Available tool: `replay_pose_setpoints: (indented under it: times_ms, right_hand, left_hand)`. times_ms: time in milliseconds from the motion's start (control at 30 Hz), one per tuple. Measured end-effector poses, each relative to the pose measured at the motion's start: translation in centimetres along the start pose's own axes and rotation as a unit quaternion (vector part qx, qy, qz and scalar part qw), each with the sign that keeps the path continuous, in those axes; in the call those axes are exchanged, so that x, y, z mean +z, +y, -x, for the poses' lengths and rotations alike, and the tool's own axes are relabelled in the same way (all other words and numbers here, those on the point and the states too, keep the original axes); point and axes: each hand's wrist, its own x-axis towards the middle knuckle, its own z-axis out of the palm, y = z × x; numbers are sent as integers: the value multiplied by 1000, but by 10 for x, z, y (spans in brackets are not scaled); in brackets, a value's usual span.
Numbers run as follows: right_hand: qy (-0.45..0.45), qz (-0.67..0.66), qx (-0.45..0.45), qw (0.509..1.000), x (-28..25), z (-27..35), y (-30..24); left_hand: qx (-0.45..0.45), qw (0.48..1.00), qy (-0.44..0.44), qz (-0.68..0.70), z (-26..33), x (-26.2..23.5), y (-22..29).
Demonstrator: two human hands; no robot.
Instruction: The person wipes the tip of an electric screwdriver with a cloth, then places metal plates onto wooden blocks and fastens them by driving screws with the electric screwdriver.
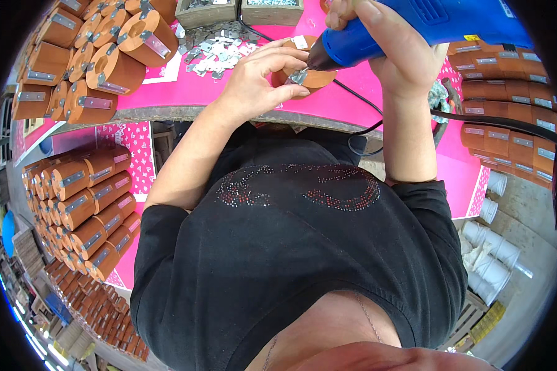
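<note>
On the pink table, my left hand (257, 77) is closed around the left side of an orange-brown cylinder (320, 79). Its thumb and fingers pinch a small metal plate (297, 76) against the cylinder's near side. In my right hand (402, 52) is a blue corded electric screwdriver (368, 42), tilted down to the left. The black nose of the tool meets the metal plate beside my left fingertips; the exact contact point is hidden. A light-coloured tab shows on the cylinder's far side.
Loose metal plates (220, 52) lie left of my left hand, below wooden trays (272, 11) of small hardware. Similar cylinders stand stacked at left (108, 68) and right (507, 145). A black cable (360, 96) crosses the table edge. White buckets (492, 247) stand at lower right.
</note>
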Motion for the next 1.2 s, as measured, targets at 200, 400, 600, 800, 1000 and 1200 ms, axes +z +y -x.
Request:
replay_pose_setpoints:
  times_ms: [200,400,600,800,1000,1200]
  right_hand:
    - [88,223,184,953,17,2,-21]
    - [30,-76,24,996,-11,2,7]
    - [76,163,109,978,-3,-1,-38]
    - [78,54,23,995,-41,-2,-80]
    - [85,45,8,995,-60,22,-97]
    - [90,60,11,994,-56,32,-100]
  left_hand:
    - [14,1000,5,-18,2,0,-3]
    - [-32,996,-24,75,5,-3,0]
    - [7,998,-47,50,-5,-1,-3]
    - [-37,997,-38,-58,5,4,12]
    - [4,999,-32,-40,-1,-4,14]
    - [-8,995,87,-52,-12,-69,41]
